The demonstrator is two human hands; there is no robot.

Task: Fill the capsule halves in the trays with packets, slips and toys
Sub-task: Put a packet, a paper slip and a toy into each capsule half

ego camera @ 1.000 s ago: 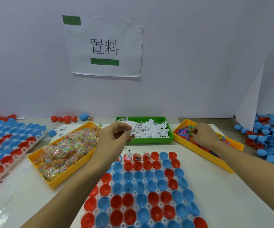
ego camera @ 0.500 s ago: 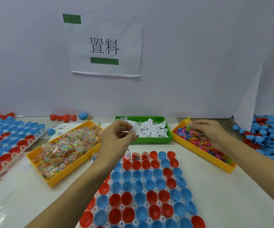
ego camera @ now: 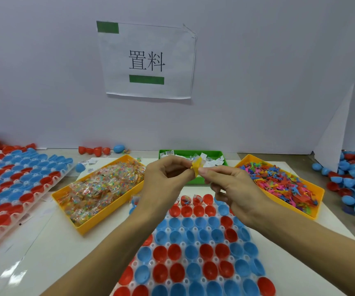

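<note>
A clear tray [ego camera: 193, 259] of red and blue capsule halves lies in front of me; a few halves [ego camera: 190, 199] in its far row hold items. Above that far row my left hand [ego camera: 163, 182] and right hand [ego camera: 232, 189] meet. Both pinch a small yellow toy [ego camera: 197, 166] together with a white paper slip between their fingertips. Behind them stand a yellow bin of candy packets [ego camera: 99, 189], a green bin of slips [ego camera: 191, 157] and a yellow bin of coloured toys [ego camera: 279, 182].
A second tray of capsule halves [ego camera: 12, 184] lies at the left. Loose blue and red halves [ego camera: 351, 182] are piled at the right edge. A few closed capsules [ego camera: 97, 150] sit by the back wall, under a paper sign [ego camera: 147, 60].
My right hand lifted a yellow toy out of the right bin and carried it left to meet my left hand, which holds a slip. Both hands are now joined over the tray's far row.
</note>
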